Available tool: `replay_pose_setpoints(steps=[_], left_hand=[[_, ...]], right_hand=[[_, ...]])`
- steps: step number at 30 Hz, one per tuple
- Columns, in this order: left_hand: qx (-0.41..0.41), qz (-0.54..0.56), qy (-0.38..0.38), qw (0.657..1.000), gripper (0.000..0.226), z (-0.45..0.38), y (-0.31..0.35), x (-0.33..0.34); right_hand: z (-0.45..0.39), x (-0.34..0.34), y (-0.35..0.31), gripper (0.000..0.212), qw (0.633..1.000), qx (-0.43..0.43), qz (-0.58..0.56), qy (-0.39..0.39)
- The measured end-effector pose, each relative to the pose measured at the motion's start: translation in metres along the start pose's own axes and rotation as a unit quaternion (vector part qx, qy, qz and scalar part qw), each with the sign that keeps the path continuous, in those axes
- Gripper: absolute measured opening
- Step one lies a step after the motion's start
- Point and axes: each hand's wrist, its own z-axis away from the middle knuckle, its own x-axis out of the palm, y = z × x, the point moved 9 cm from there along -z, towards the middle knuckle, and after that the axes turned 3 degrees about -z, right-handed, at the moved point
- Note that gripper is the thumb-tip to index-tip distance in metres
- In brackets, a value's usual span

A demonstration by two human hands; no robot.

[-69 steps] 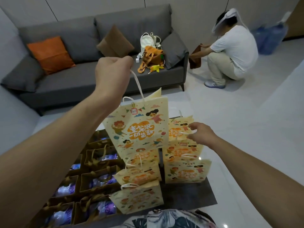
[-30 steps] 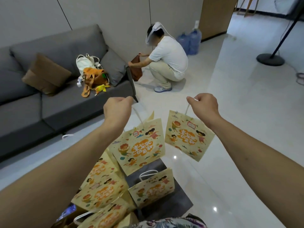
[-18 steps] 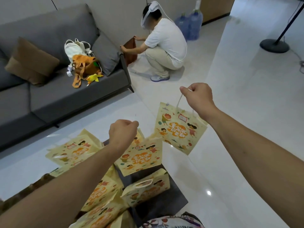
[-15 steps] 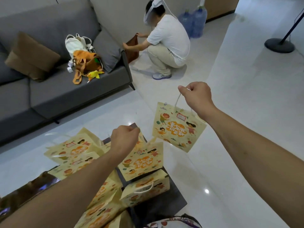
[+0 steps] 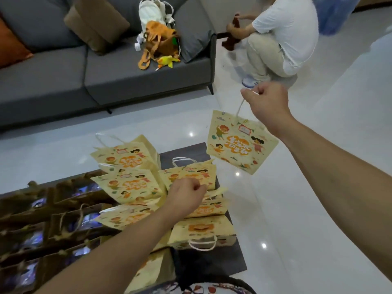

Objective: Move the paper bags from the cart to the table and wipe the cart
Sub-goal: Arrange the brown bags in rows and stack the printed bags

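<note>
Several yellow paper bags (image 5: 127, 183) with cartoon prints and white cord handles lie crowded on a dark flat surface (image 5: 182, 153) below me. My left hand (image 5: 186, 197) is a closed fist low among them, gripping the cord of a bag (image 5: 209, 210) that rests on the pile, mostly hidden by the hand. My right hand (image 5: 267, 100) is raised to the right and pinches the white handle of another yellow paper bag (image 5: 239, 143), which hangs free over the floor beside the surface.
Brown paper bags (image 5: 53, 225) with purple contents fill the left of the surface. A grey sofa (image 5: 106, 73) with cushions, an orange bag (image 5: 161, 41) and a white backpack stands behind. A person (image 5: 282, 37) crouches at the far right on the glossy floor.
My left hand has come down with its bag from chest height onto the pile. My right hand still holds its bag aloft. The view has tilted downward.
</note>
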Motion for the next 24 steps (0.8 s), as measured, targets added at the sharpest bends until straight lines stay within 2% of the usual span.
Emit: replay_pose_setpoints(steps=[4, 9, 17, 24], left_hand=[[-0.028, 0.048, -0.017, 0.998, 0.045, 0.000, -0.027, -0.003], [-0.065, 0.052, 0.018, 0.996, 0.034, 0.004, -0.060, -0.026], [-0.142, 0.084, 0.055, 0.985, 0.030, 0.023, -0.113, -0.047], [-0.182, 0.090, 0.098, 0.974, 0.025, 0.035, -0.146, -0.059]], right_hand=[[-0.010, 0.049, -0.017, 0.048, 0.998, -0.027, 0.016, -0.054], [-0.008, 0.113, -0.021, 0.042, 0.990, -0.030, 0.041, -0.130], [0.000, 0.217, -0.023, 0.037, 0.966, -0.038, 0.076, -0.243], [0.023, 0.258, -0.024, 0.034, 0.955, -0.045, 0.085, -0.280]])
